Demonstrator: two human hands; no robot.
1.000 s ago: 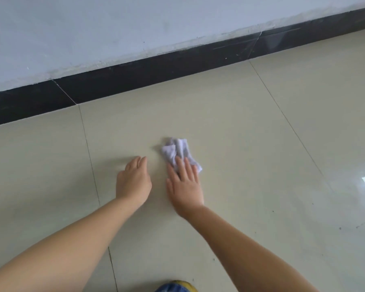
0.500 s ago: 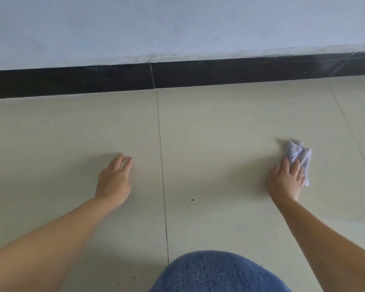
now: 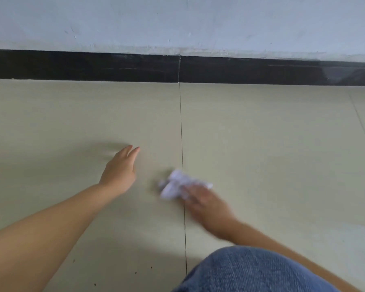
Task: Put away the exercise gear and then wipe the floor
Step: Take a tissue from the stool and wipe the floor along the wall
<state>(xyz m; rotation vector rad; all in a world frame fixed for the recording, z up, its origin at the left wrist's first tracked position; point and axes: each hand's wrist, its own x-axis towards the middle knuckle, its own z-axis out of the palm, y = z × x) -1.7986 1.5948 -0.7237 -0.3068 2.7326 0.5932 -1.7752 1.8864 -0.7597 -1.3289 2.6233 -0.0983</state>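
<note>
The left hand (image 3: 120, 174) rests flat and open on the floor (image 3: 272, 144), while the right hand (image 3: 202, 202), blurred, presses the crumpled white cloth (image 3: 175, 184), now swept back leftward onto the grout line (image 3: 181, 127), so wiping continues.

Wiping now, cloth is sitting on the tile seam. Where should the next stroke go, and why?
Probably pull the white cloth under the right hand back toward the knee, over the dark specks near the seam. The left hand rests flat on the floor as a brace.
</note>
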